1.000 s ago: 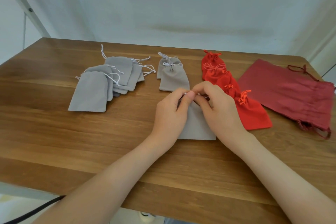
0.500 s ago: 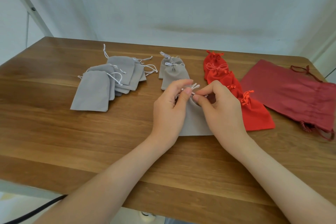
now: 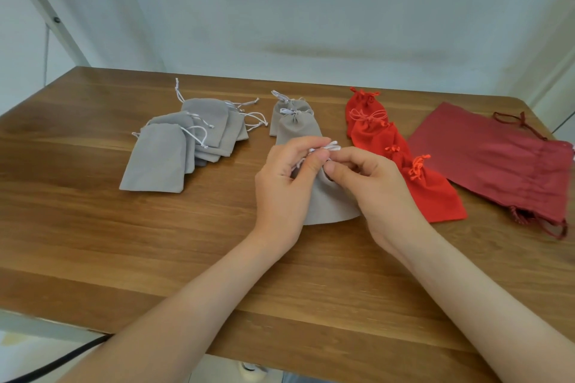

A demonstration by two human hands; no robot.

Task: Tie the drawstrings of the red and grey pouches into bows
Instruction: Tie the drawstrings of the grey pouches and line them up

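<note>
- Over the middle of the brown wooden desk (image 3: 124, 242), the left hand (image 3: 284, 183) and the right hand (image 3: 370, 190) met thumb to thumb.
- The thumb and forefinger of each hand pinched the thin white drawstring (image 3: 326, 148). Short loops of it stuck out above the fingertips, and the remaining fingers were curled in.
- The cord belonged to a small grey fabric pouch (image 3: 326, 205). It lay on the desk between the hands with its gathered neck toward the far edge and its hem toward the near edge.
- Just beyond the hands, toward the far edge, two tied grey pouches (image 3: 294, 124) overlapped each other.
- Toward the left edge sat a fanned pile of flat grey pouches (image 3: 155, 158) with their white cords loose.
- To the right of the hands, a row of bright red pouches (image 3: 429, 193) overlapped from the far edge toward the near one, each closed with an orange-red bow. The nearest of them lay just beside the right hand.
- Near the far right corner, a large dark red drawstring bag (image 3: 497, 158) lay flat with its gathered end toward the right edge.
- A black cable (image 3: 46, 364) ran below the near left corner.
</note>
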